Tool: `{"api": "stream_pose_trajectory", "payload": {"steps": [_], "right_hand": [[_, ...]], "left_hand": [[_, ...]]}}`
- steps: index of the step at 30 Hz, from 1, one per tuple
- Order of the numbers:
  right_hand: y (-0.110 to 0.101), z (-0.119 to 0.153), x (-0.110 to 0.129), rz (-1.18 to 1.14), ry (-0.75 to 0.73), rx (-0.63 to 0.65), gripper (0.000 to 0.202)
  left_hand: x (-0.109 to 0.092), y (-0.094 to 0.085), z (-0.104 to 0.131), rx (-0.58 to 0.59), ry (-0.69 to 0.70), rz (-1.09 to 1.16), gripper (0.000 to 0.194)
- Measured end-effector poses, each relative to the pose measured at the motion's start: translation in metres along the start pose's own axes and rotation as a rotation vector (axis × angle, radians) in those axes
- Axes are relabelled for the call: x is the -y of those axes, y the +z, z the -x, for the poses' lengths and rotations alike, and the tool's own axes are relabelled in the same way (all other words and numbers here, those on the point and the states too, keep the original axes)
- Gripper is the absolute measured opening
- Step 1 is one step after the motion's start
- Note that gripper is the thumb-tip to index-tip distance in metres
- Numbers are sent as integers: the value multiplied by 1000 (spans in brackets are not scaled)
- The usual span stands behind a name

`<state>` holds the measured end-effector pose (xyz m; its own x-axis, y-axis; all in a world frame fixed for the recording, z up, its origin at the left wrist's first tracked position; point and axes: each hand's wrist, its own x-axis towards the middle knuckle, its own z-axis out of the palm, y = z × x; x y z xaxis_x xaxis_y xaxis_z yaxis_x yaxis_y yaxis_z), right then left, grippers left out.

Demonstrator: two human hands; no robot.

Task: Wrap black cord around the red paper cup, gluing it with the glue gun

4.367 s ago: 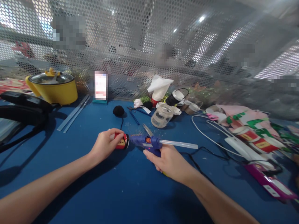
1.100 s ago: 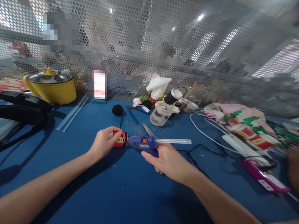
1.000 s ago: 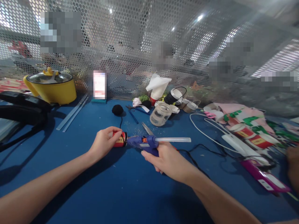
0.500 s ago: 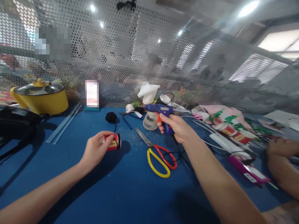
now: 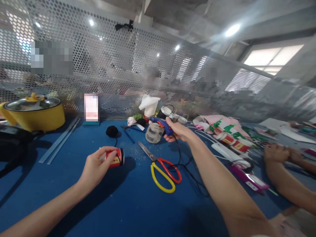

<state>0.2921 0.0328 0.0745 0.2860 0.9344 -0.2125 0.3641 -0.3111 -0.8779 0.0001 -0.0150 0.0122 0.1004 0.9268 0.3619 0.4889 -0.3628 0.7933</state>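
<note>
Scissors (image 5: 153, 158) lie mid-way across the blue tabletop (image 5: 128, 210). Toward its far edge, the right hand (image 5: 177, 130) wraps its fingers round a glue gun (image 5: 161, 122), up by a clear jar (image 5: 153, 135). Well short of that edge, the left hand (image 5: 95, 164) pinches a small red cup (image 5: 116, 159); yarn trails toward it from a black ball (image 5: 112, 131). Looks like a lull in gluing; next, I'd say, calls for a steady cup and a safe gun rest.

One glue gun (image 5: 164, 123); one pair scissors (image 5: 153, 158); two clear strips (image 5: 59, 140); one yellow pot (image 5: 39, 118).
</note>
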Motion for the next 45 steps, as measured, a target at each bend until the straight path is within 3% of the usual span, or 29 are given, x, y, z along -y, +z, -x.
{"api": "stream_pose_trajectory", "payload": {"steps": [3,5,7,9,10,14,16,19,23,27,32,41,45], "right_hand": [[-2,23,4,140,-145,-190,37],[10,41,8,326,-443,-302,33],[34,59,12,286,-582,-60,41],[63,70,16,250,-560,280,51],[77,74,17,239,-521,378,54],[115,74,16,31,-393,707,54],[123,71,12,-144,-327,753,39],[125,67,6,-406,-246,656,18],[118,62,5,-611,-251,585,13],[114,58,6,-634,-293,521,14],[116,53,3,-592,-345,420,16],[119,49,0,-489,-411,259,16],[121,49,-1,-401,-416,223,16]], "left_hand": [[-2,0,1,2,29,-16,26],[-5,0,4,20,66,-26,25],[-8,0,8,43,125,-23,24],[-11,0,12,70,203,-20,23],[-13,0,14,88,252,-35,22],[-15,-2,20,138,501,-174,17],[-15,-2,22,156,586,-223,17],[-16,-3,21,190,567,-203,17],[-20,-3,14,154,247,-34,20],[-21,-1,6,131,-41,112,25],[-18,2,3,172,-236,223,31],[-19,4,6,274,-299,255,31],[-23,4,9,285,-222,193,27]]}}
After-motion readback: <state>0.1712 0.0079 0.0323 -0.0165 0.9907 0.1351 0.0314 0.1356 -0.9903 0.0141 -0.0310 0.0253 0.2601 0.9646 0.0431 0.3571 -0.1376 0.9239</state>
